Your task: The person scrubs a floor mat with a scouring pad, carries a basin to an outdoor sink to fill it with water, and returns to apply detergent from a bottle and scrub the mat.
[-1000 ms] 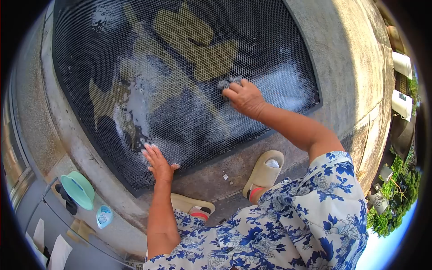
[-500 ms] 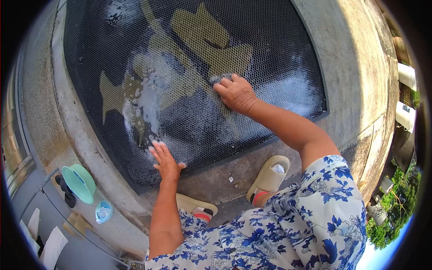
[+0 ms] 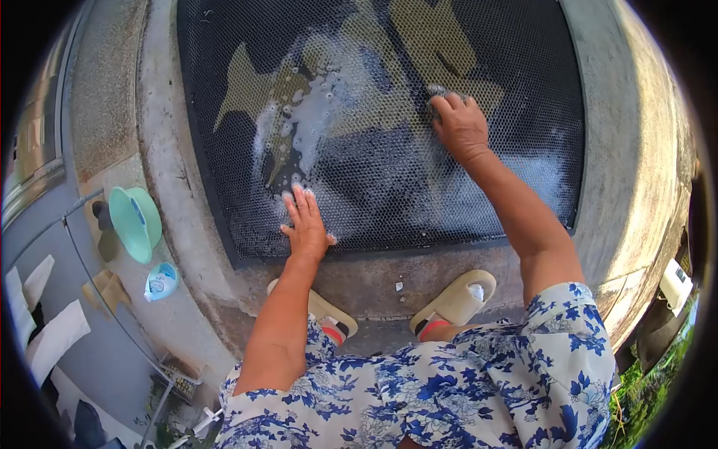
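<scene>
A large dark honeycomb-textured mat (image 3: 523,82) with yellowish fish-like shapes lies on the concrete ground. White suds (image 3: 313,112) cover part of its left half, with a paler lather at the lower right. My right hand (image 3: 462,129) is closed around a grey scouring pad (image 3: 437,90) and presses it onto the mat near the yellowish shape. Most of the pad is hidden under my fingers. Farther left, my left hand (image 3: 306,224) lies on the lower part of the mat, fingers spread, wet and foamy at the tips, holding nothing.
A mint-green basin (image 3: 134,224) and a small blue container (image 3: 161,282) stand on the concrete at left. Beside them runs a metal rail (image 3: 93,284) with cloths. My beige slippers (image 3: 455,305) are at the mat's near edge, with a small white scrap (image 3: 399,286) between them.
My view has turned and shifted, so the mat sits higher and farther right. My right hand has moved with the pad along the yellowish shape; my left hand still rests near the suds.
</scene>
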### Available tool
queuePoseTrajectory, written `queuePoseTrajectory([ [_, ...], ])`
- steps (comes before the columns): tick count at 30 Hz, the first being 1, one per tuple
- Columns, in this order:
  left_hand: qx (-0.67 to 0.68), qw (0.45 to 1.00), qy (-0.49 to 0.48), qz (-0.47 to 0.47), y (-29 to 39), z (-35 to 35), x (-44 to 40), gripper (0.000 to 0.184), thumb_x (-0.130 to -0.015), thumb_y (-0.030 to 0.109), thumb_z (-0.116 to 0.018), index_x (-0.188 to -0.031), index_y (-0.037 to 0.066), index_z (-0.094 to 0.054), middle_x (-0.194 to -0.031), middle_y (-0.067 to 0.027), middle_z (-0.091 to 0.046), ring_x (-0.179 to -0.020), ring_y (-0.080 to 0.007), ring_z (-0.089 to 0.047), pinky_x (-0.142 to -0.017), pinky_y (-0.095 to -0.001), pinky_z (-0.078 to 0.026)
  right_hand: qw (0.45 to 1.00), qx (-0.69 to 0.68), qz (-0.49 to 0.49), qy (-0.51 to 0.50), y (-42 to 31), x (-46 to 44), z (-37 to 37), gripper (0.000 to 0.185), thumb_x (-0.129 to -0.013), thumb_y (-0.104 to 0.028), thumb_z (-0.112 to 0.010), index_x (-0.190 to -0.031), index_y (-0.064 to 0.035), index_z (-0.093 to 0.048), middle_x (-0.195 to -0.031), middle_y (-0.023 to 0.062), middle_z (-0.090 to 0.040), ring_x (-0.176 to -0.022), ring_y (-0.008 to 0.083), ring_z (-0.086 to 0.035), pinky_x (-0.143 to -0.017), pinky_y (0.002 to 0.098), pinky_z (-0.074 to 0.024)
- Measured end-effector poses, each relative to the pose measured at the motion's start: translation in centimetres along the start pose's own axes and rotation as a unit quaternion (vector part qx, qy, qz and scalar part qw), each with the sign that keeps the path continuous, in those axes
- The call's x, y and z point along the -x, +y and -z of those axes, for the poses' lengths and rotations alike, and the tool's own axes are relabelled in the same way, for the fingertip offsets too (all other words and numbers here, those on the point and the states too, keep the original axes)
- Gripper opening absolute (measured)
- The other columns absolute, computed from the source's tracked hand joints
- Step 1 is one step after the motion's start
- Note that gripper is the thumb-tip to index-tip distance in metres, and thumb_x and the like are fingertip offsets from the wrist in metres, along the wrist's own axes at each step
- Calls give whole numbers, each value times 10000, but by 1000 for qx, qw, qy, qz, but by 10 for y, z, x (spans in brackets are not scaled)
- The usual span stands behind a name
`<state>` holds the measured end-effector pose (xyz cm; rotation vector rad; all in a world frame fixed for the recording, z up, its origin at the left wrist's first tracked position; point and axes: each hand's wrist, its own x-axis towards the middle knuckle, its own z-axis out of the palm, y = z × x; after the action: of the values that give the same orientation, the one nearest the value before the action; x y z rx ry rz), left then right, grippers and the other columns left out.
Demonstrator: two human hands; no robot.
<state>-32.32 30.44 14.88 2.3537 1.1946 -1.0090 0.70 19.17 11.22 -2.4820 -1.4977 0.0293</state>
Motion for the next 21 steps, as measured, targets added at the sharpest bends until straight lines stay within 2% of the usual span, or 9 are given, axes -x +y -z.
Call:
queuePoseTrajectory([
  [1,6,1000,-1,3,-2,-3,-1,1178,-599,234,-882,-1486,42,-131,-1579,-119,82,-1446,-395,18,-978,-728,-323,995,-22,51,-86,-27,29,9,405,-691,-147,-745,-1055,-185,-571,-920,34,-543,-787,252,-521,-698,370,-482],
  [2,11,1000,-1,0,-4,-5,-2,1168,-601,222,-880,-1485,47,-137,-1579,-117,82,-1447,-395,18,-982,-733,-312,991,-50,124,-25,-47,57,6,183,-724,-116,-635,-893,-174,-593,-808,20,-510,-696,221,-503,-601,343,-470],
  [4,24,1000,-8,16,-3,1,-3,1155,-606,201,-877,-1483,50,-141,-1579,-113,86,-1447,-393,20,-986,-742,-295,964,-53,241,-96,-67,93,10,274,-680,-129,-678,-934,-183,-590,-825,21,-517,-699,215,-503,-604,332,-462],
  [6,19,1000,-13,-4,-4,0,-2,1154,-608,203,-877,-1486,59,-141,-1580,-104,92,-1447,-394,23,-988,-741,-295,958,-113,259,-40,-42,71,2,349,-640,-128,-706,-965,-174,-585,-858,28,-529,-725,224,-516,-630,337,-473],
  [9,26,1000,-17,-3,-7,-3,4,1176,-599,243,-881,-1486,49,-133,-1580,-114,86,-1449,-386,21,-1002,-736,-280,993,-95,64,-11,-22,32,-4,474,-636,-105,-768,-1063,-152,-568,-999,45,-568,-856,260,-556,-728,373,-499],
  [12,90,995,-41,-4,-16,9,-4,1056,-722,313,-806,-1481,12,-136,-1575,-164,53,-1456,-358,7,-1037,-706,-255,991,-112,78,13,-14,36,-13,506,-625,-101,-777,-1081,-162,-567,-1014,47,-566,-870,258,-560,-742,373,-499],
  [14,340,875,344,38,-42,-25,-34,899,-867,422,-634,-1483,-6,-137,-1571,-199,6,-1461,-340,2,-1068,-657,-239,990,-115,78,20,-13,41,-14,515,-626,-108,-781,-1091,-164,-565,-1016,47,-566,-870,257,-558,-746,370,-494],
  [16,277,878,301,249,-47,-12,-46,852,-933,534,-440,-1488,-22,-110,-1570,-213,-18,-1464,-332,1,-1106,-612,-177,989,-118,54,68,-19,43,-17,515,-623,-106,-779,-1087,-163,-564,-1013,45,-570,-867,254,-556,-751,368,-489],
  [21,196,866,250,386,-43,-7,-91,905,-927,635,-318,-1495,-24,-67,-1577,-200,2,-1466,-325,20,-1120,-618,-49,985,-137,29,103,-21,45,-19,519,-617,-96,-768,-1089,-156,-559,-1012,46,-576,-859,253,-559,-753,370,-486],
])
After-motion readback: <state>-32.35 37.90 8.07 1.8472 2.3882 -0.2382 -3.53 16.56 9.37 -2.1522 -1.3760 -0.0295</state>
